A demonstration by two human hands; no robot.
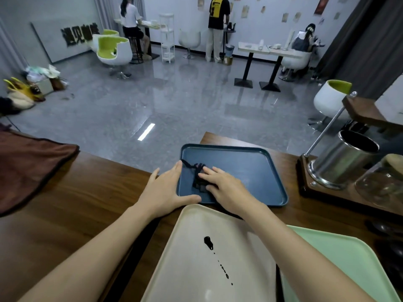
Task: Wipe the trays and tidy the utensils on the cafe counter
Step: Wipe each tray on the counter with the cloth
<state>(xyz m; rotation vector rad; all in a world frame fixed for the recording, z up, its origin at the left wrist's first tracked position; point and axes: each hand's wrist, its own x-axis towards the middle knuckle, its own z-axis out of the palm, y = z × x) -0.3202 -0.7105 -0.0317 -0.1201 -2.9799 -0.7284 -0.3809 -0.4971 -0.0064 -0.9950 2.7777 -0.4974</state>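
Across the wooden bench (76, 203), three trays. Nearest, cream tray (196, 269), far corner meeting the near edge of the blue tray (244, 162). Just beside it on the right, green tray (340, 258). Far left, brown cloth (30, 166) lying over the bench edge. Far right, steel canister (342, 160) on a wooden stand, with a glass jar (381, 186) just beside it.

Left grip (165, 190) apart, fingers straight: rests against the left rim of the blue tray, thumb along its near corner. Right grip (222, 186) likewise apart, fingers flat: presses down on the dark rag (197, 174) inside the blue tray, close to the left rim. Rag mostly under those fingers and the palm, one loose strand trailing toward the tray's far-left corner.

Smallest, dark spill (208, 242) on the cream tray, between the two forearms, with a line of droplets running toward the near side.
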